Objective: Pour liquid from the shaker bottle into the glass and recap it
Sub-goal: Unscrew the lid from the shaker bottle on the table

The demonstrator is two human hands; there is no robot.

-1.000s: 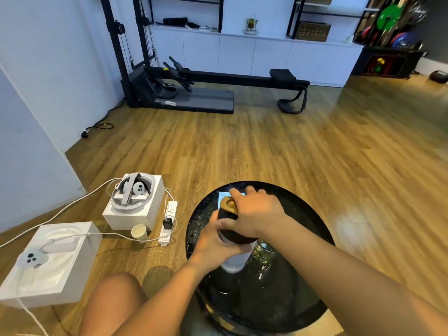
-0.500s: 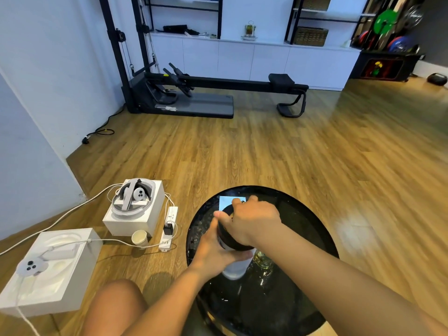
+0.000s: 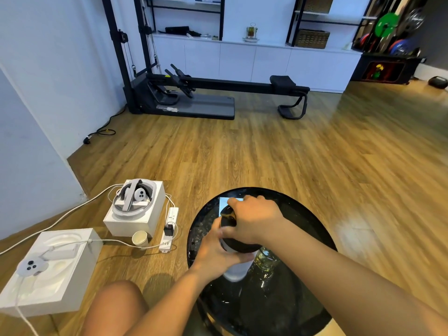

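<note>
The left hand wraps around the pale body of the shaker bottle and holds it tight. The right hand sits on top, closed over the black lid. The bottle stands up straight on the round black bench, and the glass is just beside it, on its right.

A moment ago a tan part of the lid stuck out past the right hand. Now only a thin tan edge shows, and the hand covers more of the top. The hand has turned a little, too. So the lid looks like it is being twisted or pushed down.

The glass looks like it holds some yellowish drink, so the pouring is probably done. I think this is the capping step, close to the end. I cannot tell if the lid is fully shut yet.
</note>
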